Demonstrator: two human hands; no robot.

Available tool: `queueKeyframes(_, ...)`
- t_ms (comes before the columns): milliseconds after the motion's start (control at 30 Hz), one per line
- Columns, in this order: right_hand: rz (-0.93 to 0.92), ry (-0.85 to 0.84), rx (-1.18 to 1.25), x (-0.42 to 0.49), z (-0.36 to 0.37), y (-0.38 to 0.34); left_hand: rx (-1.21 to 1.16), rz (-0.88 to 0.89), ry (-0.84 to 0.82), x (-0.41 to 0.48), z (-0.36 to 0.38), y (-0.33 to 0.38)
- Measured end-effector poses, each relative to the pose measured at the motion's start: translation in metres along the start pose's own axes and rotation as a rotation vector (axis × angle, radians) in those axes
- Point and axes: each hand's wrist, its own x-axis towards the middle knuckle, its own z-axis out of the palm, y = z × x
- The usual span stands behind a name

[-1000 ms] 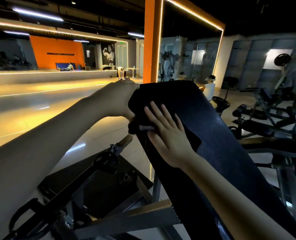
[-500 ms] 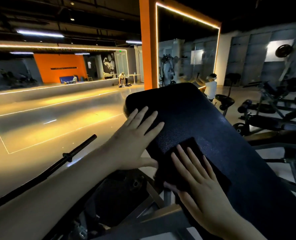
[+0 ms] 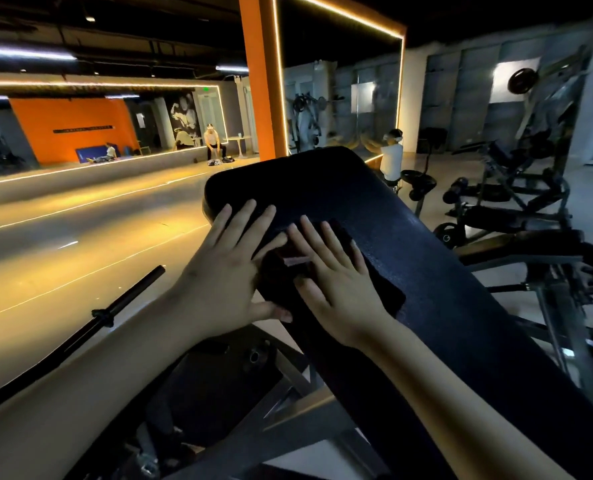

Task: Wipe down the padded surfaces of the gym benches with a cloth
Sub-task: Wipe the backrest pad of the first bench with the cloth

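Observation:
A black padded bench pad (image 3: 444, 289) slopes up from lower right to its rounded top end at the centre. A dark cloth (image 3: 385, 289) with a small pale tag lies flat on the pad near its left edge. My right hand (image 3: 336, 282) presses on the cloth with straight, spread fingers. My left hand (image 3: 229, 275) rests flat on the pad's left edge beside it, fingers straight and touching the cloth's left side, thumb under the edge.
The bench's metal frame (image 3: 288, 424) and a dark plate lie below the pad. A black barbell (image 3: 80, 334) runs along the floor at left. Other weight machines (image 3: 516, 202) crowd the right. An orange mirror pillar (image 3: 260, 81) stands behind. A person sits far back.
My right hand slid the cloth down the pad, then back up toward the top left. My left hand went from gripping the pad's top corner to lying flat on its left edge.

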Motion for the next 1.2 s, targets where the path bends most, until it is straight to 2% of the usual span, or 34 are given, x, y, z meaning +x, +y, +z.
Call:
queueKeyframes(200, -0.029, -0.007, -0.002, -0.072, 0.001, 0.002, 0.069, -0.022, -0.011, -0.002, -0.004, 0.023)
queueKeyframes(333, -0.037, 0.048, -0.137, -0.117, 0.013, 0.012, 0.081, -0.026, 0.017, -0.001, 0.004, 0.036)
queueKeyframes(533, 0.029, 0.092, -0.078, -0.086, 0.015, 0.003, 0.119, -0.027, 0.055, 0.002, 0.012, 0.035)
queueKeyframes(733, 0.116, 0.032, -0.018, -0.029, 0.006, -0.003, 0.020, -0.041, 0.015, 0.001, 0.008, 0.033)
queueKeyframes(900, 0.062, 0.006, -0.004, -0.066, 0.004, 0.001, 0.093, -0.056, -0.044, -0.001, -0.001, 0.039)
queueKeyframes(1033, 0.035, 0.027, -0.068, -0.118, 0.010, 0.010, 0.148, 0.015, -0.134, -0.002, -0.003, 0.062)
queueKeyframes(1200, 0.066, 0.077, -0.092, -0.133, 0.019, 0.008, 0.107, 0.051, -0.129, -0.003, 0.003, 0.071)
